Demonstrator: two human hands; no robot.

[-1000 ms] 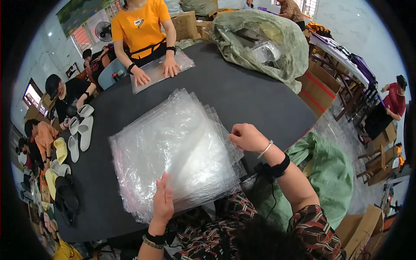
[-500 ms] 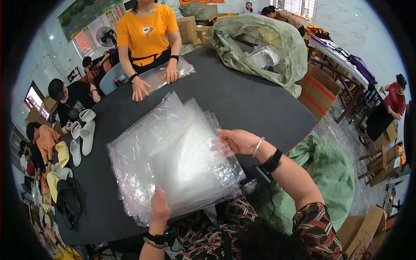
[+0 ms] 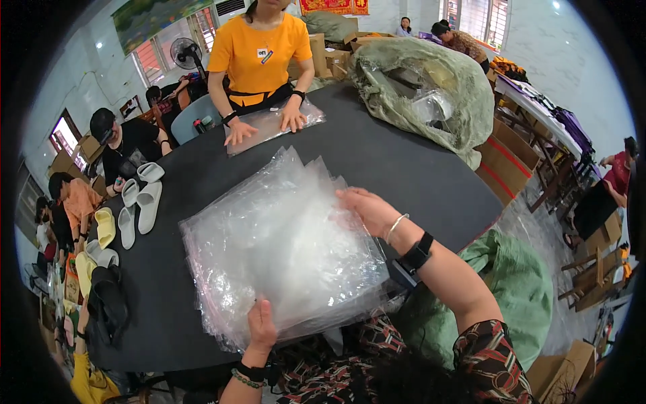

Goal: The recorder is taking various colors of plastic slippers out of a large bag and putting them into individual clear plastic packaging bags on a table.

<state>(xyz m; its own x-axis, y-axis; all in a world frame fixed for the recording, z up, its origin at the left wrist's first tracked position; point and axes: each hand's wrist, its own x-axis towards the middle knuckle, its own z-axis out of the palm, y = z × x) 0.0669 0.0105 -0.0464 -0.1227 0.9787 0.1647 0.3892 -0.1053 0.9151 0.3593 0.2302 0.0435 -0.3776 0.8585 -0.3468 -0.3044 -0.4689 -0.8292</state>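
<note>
A thick, uneven stack of clear plastic bags (image 3: pixel 282 249) lies tilted in front of me above the dark table. My left hand (image 3: pixel 261 324) grips its near edge, thumb on top and the other fingers hidden beneath. At the right edge, my right hand (image 3: pixel 367 207) pinches the sheets, with the fingertips partly behind the shiny film. Across the table, a person in an orange top (image 3: pixel 261 54) presses both hands flat on another batch of clear bags (image 3: pixel 272 128).
The round black table (image 3: pixel 161 296) carries white slippers (image 3: pixel 149 207), yellow slippers (image 3: pixel 105 227) and black slippers (image 3: pixel 106 303) on the left. A big green woven sack (image 3: pixel 424 94) stands at the far right. Another green sack (image 3: pixel 511 289) and a cardboard box (image 3: pixel 505 158) sit beside the table.
The whole view has shifted, so the surroundings appear further right. My right hand's fingers have drawn in on the stack's right edge. My left hand keeps its hold on the near edge.
</note>
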